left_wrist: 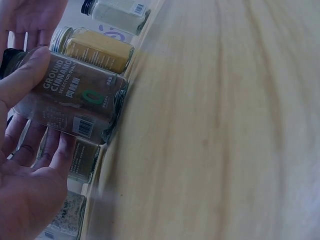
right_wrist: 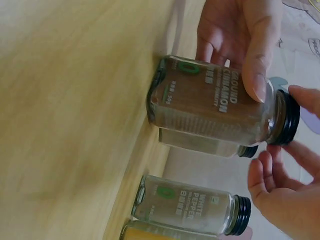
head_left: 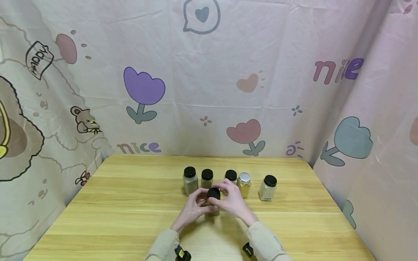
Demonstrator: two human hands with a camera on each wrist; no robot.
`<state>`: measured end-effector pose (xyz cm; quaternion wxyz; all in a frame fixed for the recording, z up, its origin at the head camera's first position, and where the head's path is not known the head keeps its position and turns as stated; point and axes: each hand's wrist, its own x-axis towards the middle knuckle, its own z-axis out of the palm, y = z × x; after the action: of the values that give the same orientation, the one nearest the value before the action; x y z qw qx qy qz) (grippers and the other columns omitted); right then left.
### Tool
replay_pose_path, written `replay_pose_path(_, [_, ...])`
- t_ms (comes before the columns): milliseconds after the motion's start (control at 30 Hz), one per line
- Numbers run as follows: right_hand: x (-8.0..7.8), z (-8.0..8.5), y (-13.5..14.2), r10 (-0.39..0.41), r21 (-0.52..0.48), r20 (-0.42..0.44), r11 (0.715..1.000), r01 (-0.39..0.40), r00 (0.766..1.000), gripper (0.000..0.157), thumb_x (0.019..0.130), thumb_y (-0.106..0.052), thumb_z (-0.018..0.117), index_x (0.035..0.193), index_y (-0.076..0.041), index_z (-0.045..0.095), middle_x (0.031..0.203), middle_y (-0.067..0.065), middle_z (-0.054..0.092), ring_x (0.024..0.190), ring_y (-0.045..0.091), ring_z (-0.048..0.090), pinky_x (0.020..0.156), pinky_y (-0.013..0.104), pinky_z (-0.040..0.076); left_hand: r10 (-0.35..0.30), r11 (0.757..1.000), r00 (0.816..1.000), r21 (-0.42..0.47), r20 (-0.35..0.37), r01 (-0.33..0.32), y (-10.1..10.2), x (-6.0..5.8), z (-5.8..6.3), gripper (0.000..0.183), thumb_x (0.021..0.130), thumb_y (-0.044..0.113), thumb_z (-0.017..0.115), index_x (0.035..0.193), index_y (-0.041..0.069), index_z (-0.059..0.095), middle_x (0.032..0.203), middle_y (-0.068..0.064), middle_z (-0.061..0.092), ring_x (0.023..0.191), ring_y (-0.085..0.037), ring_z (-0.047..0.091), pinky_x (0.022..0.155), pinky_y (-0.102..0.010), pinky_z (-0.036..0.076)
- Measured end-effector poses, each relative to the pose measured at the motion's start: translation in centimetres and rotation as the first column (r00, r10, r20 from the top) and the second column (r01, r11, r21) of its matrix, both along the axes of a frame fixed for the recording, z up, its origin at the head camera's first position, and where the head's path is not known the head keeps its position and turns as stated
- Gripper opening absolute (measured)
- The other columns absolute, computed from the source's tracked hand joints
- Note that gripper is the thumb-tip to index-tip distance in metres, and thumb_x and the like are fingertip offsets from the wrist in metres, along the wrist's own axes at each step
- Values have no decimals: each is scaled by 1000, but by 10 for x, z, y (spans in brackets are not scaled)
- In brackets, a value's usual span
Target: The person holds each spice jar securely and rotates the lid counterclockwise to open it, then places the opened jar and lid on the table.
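Note:
A glass jar of ground cinnamon (right_wrist: 200,97) with a black screw lid (right_wrist: 287,117) stands upright between both hands. My left hand (head_left: 194,209) grips its body, thumb across the label in the left wrist view and fingers on the other side. From the right, my right hand (head_left: 233,200) holds the black lid between thumb and fingers. The lid sits on the jar. Brown powder shows through the glass. Whether the jar's base touches the table cannot be told.
Behind the hands stand several spice jars: a grey one (head_left: 190,183), a darker black-lidded one (head_left: 207,178), a white pepper jar (right_wrist: 185,205), a yellow one with a silver lid (head_left: 244,185), and a pale one (head_left: 267,188) farther right. A printed curtain (head_left: 196,72) hangs behind the wooden table (head_left: 130,206).

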<state>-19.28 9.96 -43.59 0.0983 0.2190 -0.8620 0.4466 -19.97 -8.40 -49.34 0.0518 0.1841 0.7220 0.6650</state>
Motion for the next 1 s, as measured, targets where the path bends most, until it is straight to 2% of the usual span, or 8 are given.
replay_pose_path(133, [-2, 0, 7, 119, -26, 4, 993, -119, 993, 44, 81, -12, 79, 122, -2, 69, 117, 10, 69, 104, 22, 61, 88, 29, 54, 10, 1000, 1000, -11, -2, -10, 0, 0, 0, 52, 79, 7, 84, 124, -1, 58, 126, -20, 63, 115, -18, 61, 108, -24, 52])
replay_pose_path(233, [-2, -2, 11, 170, -27, 32, 985, -170, 985, 52, 83, -17, 78, 132, -4, 64, 128, 12, 66, 111, 26, 60, 93, 32, 53, 9, 1000, 1000, -13, -17, -9, -1, -1, -1, 52, 80, 6, 83, 124, -3, 58, 125, -22, 63, 113, -15, 61, 106, -23, 53])
replay_pose_path(300, [-2, -4, 11, 159, -27, 66, 987, -158, 985, 60, 83, -25, 80, 137, -7, 60, 133, 13, 62, 115, 29, 57, 97, 37, 52, 4, 1000, 1000, -11, -24, -4, -1, -1, -2, 52, 80, 3, 83, 125, -5, 57, 125, -24, 62, 111, -14, 60, 105, -22, 53])
replay_pose_path(367, [-1, -6, 9, 108, -21, 101, 994, -107, 989, 68, 80, -32, 84, 138, -8, 58, 129, 13, 60, 113, 30, 55, 96, 41, 51, -4, 1000, 999, -2, -33, 4, -1, -1, -3, 52, 80, 2, 82, 124, -7, 56, 125, -26, 61, 111, -14, 60, 103, -21, 53])
replay_pose_path(500, [-1, -7, 2, -27, 7, 125, 1000, 27, 992, 70, 72, -39, 90, 128, -10, 61, 111, 12, 56, 103, 21, 49, 89, 33, 47, -5, 1000, 1000, 13, -21, 5, 0, 0, -2, 51, 80, 3, 82, 124, -6, 56, 124, -26, 61, 109, -12, 60, 100, -17, 54])
replay_pose_path(633, [-2, -8, -4, -95, 29, 63, 995, 93, 993, 60, 68, -39, 93, 112, -12, 63, 96, 1, 54, 95, 13, 44, 82, 23, 42, 0, 1000, 1000, 21, -19, 0, 0, 0, -1, 50, 80, 3, 83, 123, -5, 57, 123, -24, 62, 107, -7, 60, 97, -15, 55])
replay_pose_path(833, [-2, -7, -7, -84, -2, 29, 996, 84, 996, 47, 68, -31, 94, 102, -15, 66, 93, -4, 57, 94, 15, 47, 81, 22, 40, 6, 1000, 1000, 13, -5, -6, 0, 1, -1, 50, 80, 2, 82, 123, -3, 58, 123, -21, 63, 106, -5, 61, 99, -17, 54])
replay_pose_path(1000, [-4, -7, -1, 25, -29, 55, 999, -24, 998, 41, 75, -19, 86, 112, -12, 70, 110, 2, 66, 104, 19, 53, 87, 29, 47, 9, 1000, 1000, 4, -3, -9, 0, 1, 0, 50, 79, 3, 83, 123, -2, 58, 123, -20, 63, 108, -8, 61, 102, -19, 53])
